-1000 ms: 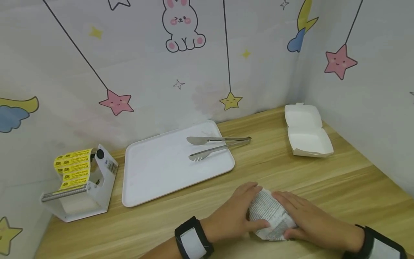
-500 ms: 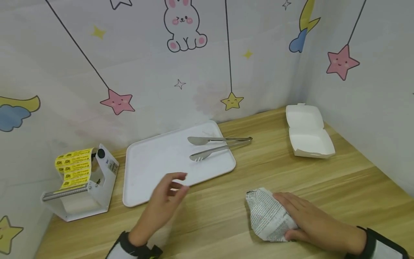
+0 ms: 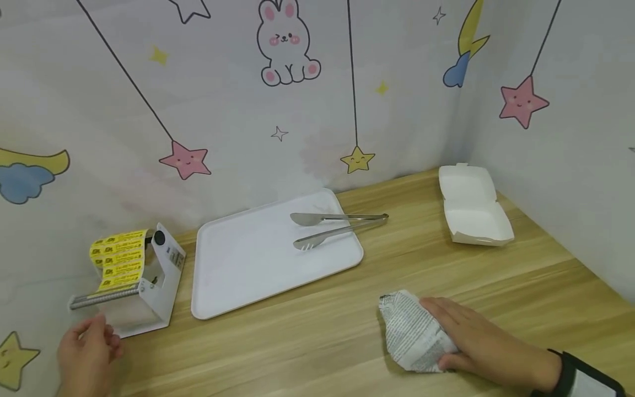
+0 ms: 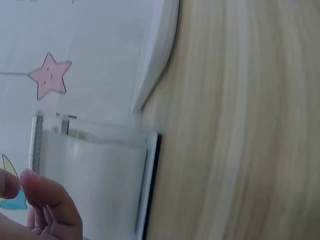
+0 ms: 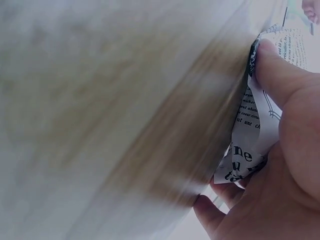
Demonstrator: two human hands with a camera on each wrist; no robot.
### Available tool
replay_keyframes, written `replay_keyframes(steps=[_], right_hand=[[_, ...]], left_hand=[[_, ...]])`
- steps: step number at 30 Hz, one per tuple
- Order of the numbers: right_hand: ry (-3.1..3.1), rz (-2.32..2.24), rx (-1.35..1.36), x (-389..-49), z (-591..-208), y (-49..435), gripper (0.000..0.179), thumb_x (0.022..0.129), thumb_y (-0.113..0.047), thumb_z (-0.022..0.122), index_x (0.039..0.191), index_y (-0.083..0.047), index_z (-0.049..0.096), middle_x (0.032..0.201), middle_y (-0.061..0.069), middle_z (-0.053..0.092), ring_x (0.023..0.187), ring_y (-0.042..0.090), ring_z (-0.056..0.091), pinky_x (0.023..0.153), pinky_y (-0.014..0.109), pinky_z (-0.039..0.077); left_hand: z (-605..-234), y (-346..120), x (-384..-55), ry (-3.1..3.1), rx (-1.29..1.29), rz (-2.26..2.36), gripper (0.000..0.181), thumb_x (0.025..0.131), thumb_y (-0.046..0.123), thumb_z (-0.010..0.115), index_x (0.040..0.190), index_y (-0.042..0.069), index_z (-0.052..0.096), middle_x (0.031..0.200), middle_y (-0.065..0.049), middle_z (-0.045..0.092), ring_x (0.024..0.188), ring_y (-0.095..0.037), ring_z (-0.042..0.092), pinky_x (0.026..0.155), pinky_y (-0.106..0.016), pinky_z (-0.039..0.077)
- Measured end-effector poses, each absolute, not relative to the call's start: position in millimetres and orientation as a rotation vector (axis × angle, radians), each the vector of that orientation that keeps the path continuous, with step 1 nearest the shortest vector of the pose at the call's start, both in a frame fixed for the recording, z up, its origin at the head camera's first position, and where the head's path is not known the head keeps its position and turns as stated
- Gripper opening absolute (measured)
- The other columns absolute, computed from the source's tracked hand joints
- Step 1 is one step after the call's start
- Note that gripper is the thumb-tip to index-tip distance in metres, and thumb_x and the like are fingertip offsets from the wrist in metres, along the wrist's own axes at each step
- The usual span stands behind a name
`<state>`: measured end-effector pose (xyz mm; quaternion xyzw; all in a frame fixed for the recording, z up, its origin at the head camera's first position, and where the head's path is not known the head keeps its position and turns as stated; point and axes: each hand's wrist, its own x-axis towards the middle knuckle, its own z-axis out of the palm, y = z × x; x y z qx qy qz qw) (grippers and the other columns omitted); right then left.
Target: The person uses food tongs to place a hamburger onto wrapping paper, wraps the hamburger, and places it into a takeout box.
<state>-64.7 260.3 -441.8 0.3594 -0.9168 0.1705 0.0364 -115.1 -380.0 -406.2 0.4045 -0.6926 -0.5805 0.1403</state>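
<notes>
A printed newspaper-style paper bundle (image 3: pixel 410 331), folded into a lumpy packet, lies on the table at front right. My right hand (image 3: pixel 488 343) holds it from its right side; in the right wrist view the thumb and fingers (image 5: pixel 215 215) lie around the folded paper (image 5: pixel 257 137). What is inside the wrapping is hidden. At far left my left hand (image 3: pixel 88 353) hovers just below the front of a white label dispenser (image 3: pixel 171 278). Its fingers are loosely bent with nothing seen between them. Yellow printed stickers (image 3: pixel 121 262) drape over the dispenser toward its serrated edge (image 3: pixel 106 296).
A white tray (image 3: pixel 238 275) sits at the back of the wooden table (image 3: pixel 278 342). Metal tongs (image 3: pixel 342 229) rest across its right side, handle end past the rim. An opened white takeaway box (image 3: pixel 476 218) stands at back right. Patterned sheets (image 3: pixel 223 82) wall the table.
My left hand has left the paper bundle and travelled left past the tray to the label dispenser. The right hand has stayed on the bundle.
</notes>
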Motion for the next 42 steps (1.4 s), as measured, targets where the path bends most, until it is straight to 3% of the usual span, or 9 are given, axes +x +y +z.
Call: replay_keyframes(steps=[3,6,8,10,13,19,35,38,42], right_hand=[[-2.813,0.525,1.111,-66.2,-442.0,259.0,0.096,0.090,-0.058,0.064,0.159,-0.003,0.025,0.155,0.012,0.042,0.134,0.035,0.046,0.113,0.007,-0.003],[-2.825,0.531,1.102,-68.2,-442.1,257.4,0.096,0.090,-0.059,0.063,0.159,-0.004,0.026,0.156,0.011,0.042,0.136,0.034,0.046,0.113,0.008,-0.001],[-2.845,0.532,1.092,-68.7,-442.7,256.6,0.096,0.089,-0.061,0.062,0.159,-0.005,0.026,0.156,0.011,0.042,0.137,0.035,0.046,0.113,0.008,-0.001],[-2.863,0.541,1.087,-68.6,-443.4,256.4,0.096,0.089,-0.061,0.061,0.159,-0.006,0.026,0.156,0.011,0.041,0.137,0.035,0.046,0.114,0.009,0.001],[-2.877,0.561,1.093,-67.4,-444.5,256.8,0.096,0.089,-0.061,0.061,0.160,-0.006,0.025,0.157,0.013,0.041,0.137,0.036,0.045,0.114,0.009,0.002],[-2.865,0.573,1.112,-66.7,-445.5,256.7,0.096,0.090,-0.060,0.061,0.160,-0.005,0.024,0.157,0.013,0.040,0.137,0.036,0.045,0.114,0.010,0.003],[-2.851,0.552,1.041,-63.5,-442.2,268.4,0.097,0.089,-0.059,0.064,0.159,-0.004,0.026,0.155,0.014,0.043,0.134,0.037,0.046,0.111,0.005,-0.003],[-2.855,0.552,1.018,-59.8,-441.5,273.3,0.097,0.088,-0.059,0.065,0.158,-0.004,0.026,0.154,0.014,0.043,0.133,0.038,0.046,0.111,0.005,-0.004],[-2.855,0.540,1.002,-57.0,-441.0,275.9,0.098,0.087,-0.059,0.066,0.158,-0.005,0.027,0.155,0.012,0.043,0.133,0.037,0.046,0.111,0.005,-0.004]], left_hand=[[-416.9,-396.0,-116.8,-2.018,1.189,-1.699,0.048,0.109,0.031,0.040,0.156,0.026,0.031,0.078,0.015,0.053,0.063,-0.005,0.054,0.051,-0.024,0.050],[-424.5,-405.0,-118.0,-1.993,1.166,-1.747,0.058,0.110,0.030,0.036,0.164,0.018,0.017,0.072,0.015,0.053,0.060,-0.006,0.052,0.048,-0.025,0.047],[-427.4,-409.2,-119.7,-1.941,1.140,-1.799,0.048,0.111,0.033,0.035,0.158,0.022,0.034,0.070,0.014,0.054,0.059,-0.006,0.052,0.047,-0.025,0.046],[-429.5,-412.4,-121.4,-1.883,1.120,-1.859,0.034,0.111,0.036,0.036,0.138,0.021,0.051,0.070,0.012,0.055,0.059,-0.006,0.052,0.047,-0.025,0.046],[-433.7,-415.7,-123.2,-1.828,1.102,-1.892,0.029,0.109,0.039,0.040,0.104,0.012,0.051,0.070,0.009,0.054,0.059,-0.006,0.052,0.047,-0.024,0.047],[-444.5,-420.3,-120.7,-2.012,1.177,-1.735,0.040,0.106,0.048,0.040,0.107,0.010,0.051,0.075,0.011,0.050,0.064,-0.004,0.052,0.049,-0.026,0.049],[-453.5,-403.3,-136.5,-2.219,1.252,-1.562,0.049,0.106,0.047,0.041,0.117,0.002,0.055,0.075,0.010,0.052,0.062,-0.003,0.054,0.052,-0.026,0.054],[-450.3,-389.3,-139.5,-2.157,1.234,-1.612,0.045,0.106,0.046,0.042,0.111,0.004,0.054,0.071,0.013,0.052,0.058,-0.002,0.055,0.050,-0.025,0.054],[-437.4,-374.6,-139.6,-1.880,1.287,-1.723,0.023,0.107,0.034,0.039,0.101,0.014,0.048,0.074,0.012,0.051,0.050,-0.004,0.054,0.043,-0.026,0.050]])
